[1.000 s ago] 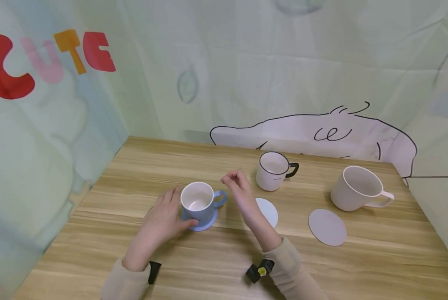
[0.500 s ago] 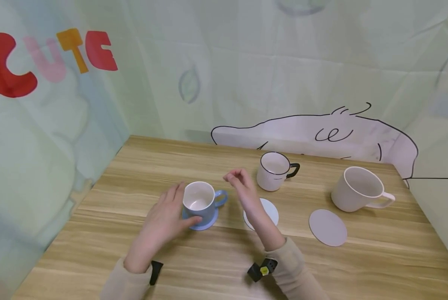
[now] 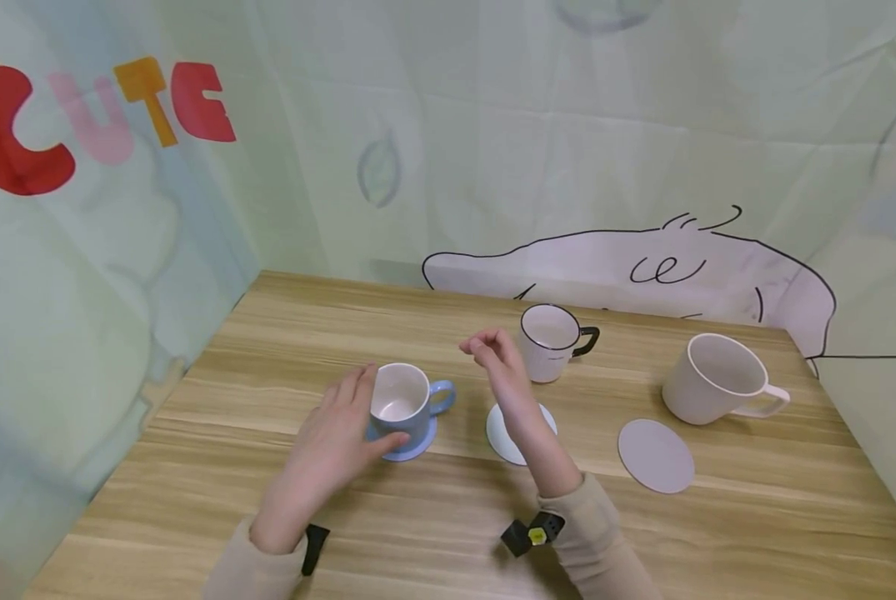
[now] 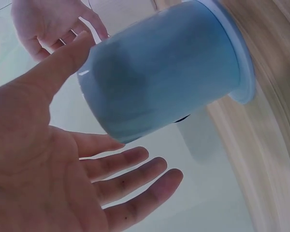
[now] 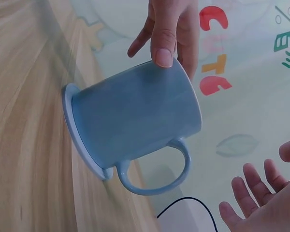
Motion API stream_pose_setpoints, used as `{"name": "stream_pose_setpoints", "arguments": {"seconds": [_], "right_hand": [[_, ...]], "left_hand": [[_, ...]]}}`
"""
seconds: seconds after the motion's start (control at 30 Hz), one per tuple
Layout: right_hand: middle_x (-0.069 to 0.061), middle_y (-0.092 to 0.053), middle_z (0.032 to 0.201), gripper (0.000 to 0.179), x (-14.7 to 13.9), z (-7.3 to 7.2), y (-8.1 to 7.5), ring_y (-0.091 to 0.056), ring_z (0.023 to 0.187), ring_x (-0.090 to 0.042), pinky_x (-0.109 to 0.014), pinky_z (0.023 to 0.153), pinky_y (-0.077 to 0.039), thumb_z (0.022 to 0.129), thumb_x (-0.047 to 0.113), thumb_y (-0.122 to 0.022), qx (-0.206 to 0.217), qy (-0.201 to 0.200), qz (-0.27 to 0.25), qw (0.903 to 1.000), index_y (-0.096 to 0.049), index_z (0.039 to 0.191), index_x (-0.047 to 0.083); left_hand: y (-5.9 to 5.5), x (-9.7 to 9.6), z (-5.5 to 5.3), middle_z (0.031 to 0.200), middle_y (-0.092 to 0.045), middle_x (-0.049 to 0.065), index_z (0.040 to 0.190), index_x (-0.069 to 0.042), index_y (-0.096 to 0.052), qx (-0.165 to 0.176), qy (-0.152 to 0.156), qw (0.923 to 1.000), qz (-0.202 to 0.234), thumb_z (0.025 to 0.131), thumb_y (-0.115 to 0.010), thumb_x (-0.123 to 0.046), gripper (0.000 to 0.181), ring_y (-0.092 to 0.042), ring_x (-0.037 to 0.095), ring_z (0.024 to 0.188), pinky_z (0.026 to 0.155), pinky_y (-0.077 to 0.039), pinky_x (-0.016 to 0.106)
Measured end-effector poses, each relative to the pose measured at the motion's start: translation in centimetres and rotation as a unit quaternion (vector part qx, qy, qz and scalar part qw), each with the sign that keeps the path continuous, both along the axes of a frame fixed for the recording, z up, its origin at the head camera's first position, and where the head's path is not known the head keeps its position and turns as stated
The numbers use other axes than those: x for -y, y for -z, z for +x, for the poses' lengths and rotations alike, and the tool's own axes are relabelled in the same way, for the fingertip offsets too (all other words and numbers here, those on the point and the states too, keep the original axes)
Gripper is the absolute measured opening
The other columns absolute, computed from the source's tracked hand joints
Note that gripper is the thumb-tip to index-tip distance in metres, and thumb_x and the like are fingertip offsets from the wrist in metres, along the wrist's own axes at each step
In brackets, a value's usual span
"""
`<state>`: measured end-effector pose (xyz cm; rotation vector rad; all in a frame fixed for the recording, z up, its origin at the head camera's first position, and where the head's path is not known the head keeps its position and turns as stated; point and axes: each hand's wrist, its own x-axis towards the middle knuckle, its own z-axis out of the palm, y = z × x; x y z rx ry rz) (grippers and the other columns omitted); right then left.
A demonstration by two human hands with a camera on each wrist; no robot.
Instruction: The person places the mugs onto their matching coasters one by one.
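A blue mug with a white inside stands upright on a round blue coaster, its handle toward the right. My left hand is at the mug's left side, fingers spread and mostly straight; in the left wrist view the thumb overlaps the rim. In the right wrist view, that thumb lies right at the upper edge of the mug. My right hand hovers to the right of the mug's handle with its fingers loosely bent, holding nothing. Below its wrist lies a white round coaster.
Behind my right hand stands a white mug with a black rim and handle. Farther right are a wide cream mug and a greyish-mauve coaster. A printed cloth backdrop rises behind the wooden table.
My right hand has drawn away from the blue mug to the right, toward the black-rimmed mug. The left hand has shifted slightly right against the mug. The mugs and coasters stay put.
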<state>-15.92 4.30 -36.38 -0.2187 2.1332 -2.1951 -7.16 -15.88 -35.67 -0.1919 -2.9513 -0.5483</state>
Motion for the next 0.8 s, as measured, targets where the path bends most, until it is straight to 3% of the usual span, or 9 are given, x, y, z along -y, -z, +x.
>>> {"name": "stream_pose_setpoints", "arguments": {"seconds": [0.47,0.8], "right_hand": [[-0.017,-0.063,0.111,0.013,-1.1,-0.2,-0.8,-0.055,0.112,-0.022,-0.036,0.104,-0.037,0.098,0.016,-0.047,-0.003,0.009,0.002,1.0000,-0.052,0.104,0.005],[-0.006,-0.064,0.101,0.011,-2.4,-0.9,-1.2,-0.057,0.102,-0.014,-0.031,0.099,-0.040,0.097,0.014,-0.048,-0.025,0.030,-0.014,0.9992,-0.053,0.102,0.006]], "left_hand": [[-0.6,-1.1,0.8,0.139,-0.047,0.022,0.141,0.002,-0.039,-0.061,0.018,0.9980,0.002,0.074,-0.080,-0.044,0.091,-0.051,0.040,0.121,0.088,-0.051,0.055],[-0.5,-2.5,0.8,0.140,-0.047,0.021,0.143,-0.002,-0.039,-0.072,0.024,0.9971,0.004,0.074,-0.078,-0.047,0.091,-0.050,0.038,0.125,0.087,-0.051,0.055]]}}
